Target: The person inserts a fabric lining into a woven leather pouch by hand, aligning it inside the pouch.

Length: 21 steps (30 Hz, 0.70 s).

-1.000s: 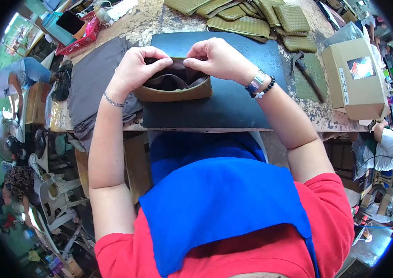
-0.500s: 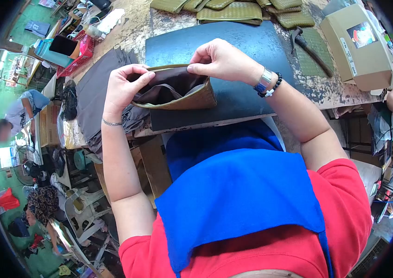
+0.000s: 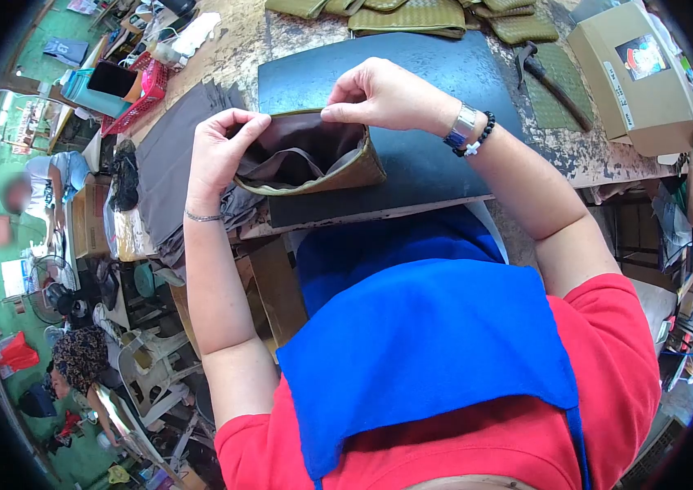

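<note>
An olive woven pouch [image 3: 354, 173] with a dark lining is spread wide at its mouth, over the near left part of a black board [image 3: 444, 90]. My left hand [image 3: 222, 151] pinches the left end of its rim between thumb and fingers. On the far rim, right of the middle, my right hand [image 3: 379, 98] is closed in a pinch. A stack of dark cloth pieces [image 3: 171, 163] lies left of the pouch, beside my left wrist.
Olive woven pieces [image 3: 407, 20] lie at the table's far edge. A hammer [image 3: 554, 86] rests on a woven piece at the right, near a cardboard box [image 3: 636, 82]. A red basket [image 3: 146, 102] stands at the left. Other people are at the far left.
My right hand has shifted slightly left along the far rim. The pouch's mouth gapes a little more. At the far left, a person has changed posture.
</note>
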Tool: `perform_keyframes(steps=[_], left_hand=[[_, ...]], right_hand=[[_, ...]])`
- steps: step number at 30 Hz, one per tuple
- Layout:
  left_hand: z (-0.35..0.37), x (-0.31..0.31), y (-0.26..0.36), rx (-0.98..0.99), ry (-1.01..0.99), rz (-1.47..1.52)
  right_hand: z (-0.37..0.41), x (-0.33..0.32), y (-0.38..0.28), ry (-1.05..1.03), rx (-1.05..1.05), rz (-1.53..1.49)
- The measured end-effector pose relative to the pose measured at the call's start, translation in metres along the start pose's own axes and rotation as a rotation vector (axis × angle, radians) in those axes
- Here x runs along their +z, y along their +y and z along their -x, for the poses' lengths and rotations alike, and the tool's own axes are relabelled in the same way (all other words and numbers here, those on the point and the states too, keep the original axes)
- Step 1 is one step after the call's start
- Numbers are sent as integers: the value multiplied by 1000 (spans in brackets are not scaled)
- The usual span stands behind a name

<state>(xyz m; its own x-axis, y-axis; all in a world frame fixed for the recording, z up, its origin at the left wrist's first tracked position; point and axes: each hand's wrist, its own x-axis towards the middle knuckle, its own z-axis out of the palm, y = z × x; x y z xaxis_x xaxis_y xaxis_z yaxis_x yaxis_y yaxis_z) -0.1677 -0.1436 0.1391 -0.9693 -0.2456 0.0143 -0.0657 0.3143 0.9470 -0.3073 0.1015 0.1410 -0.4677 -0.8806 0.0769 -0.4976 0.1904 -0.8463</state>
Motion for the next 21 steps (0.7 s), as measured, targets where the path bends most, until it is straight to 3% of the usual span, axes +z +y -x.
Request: perform_keyframes(steps=[4,5,8,11,14,21], left_hand=[[-4,4,3,234,9,27],[-4,1,5,303,13,-158],[-5,-2,9,278,-15,-271],[-6,8,12,108,-7,-77],[-10,5,7,-28,-34,-87],[-3,2,5,-28,-44,-63]], right_hand=[[3,0,1,9,-17,5],[3,1,3,17,-26,-2],[5,3,1,32,-19,-2],[7,7,0,51,-7,-49],[8,8,0,80,2,-61],[5,8,0,75,-32,-6]])
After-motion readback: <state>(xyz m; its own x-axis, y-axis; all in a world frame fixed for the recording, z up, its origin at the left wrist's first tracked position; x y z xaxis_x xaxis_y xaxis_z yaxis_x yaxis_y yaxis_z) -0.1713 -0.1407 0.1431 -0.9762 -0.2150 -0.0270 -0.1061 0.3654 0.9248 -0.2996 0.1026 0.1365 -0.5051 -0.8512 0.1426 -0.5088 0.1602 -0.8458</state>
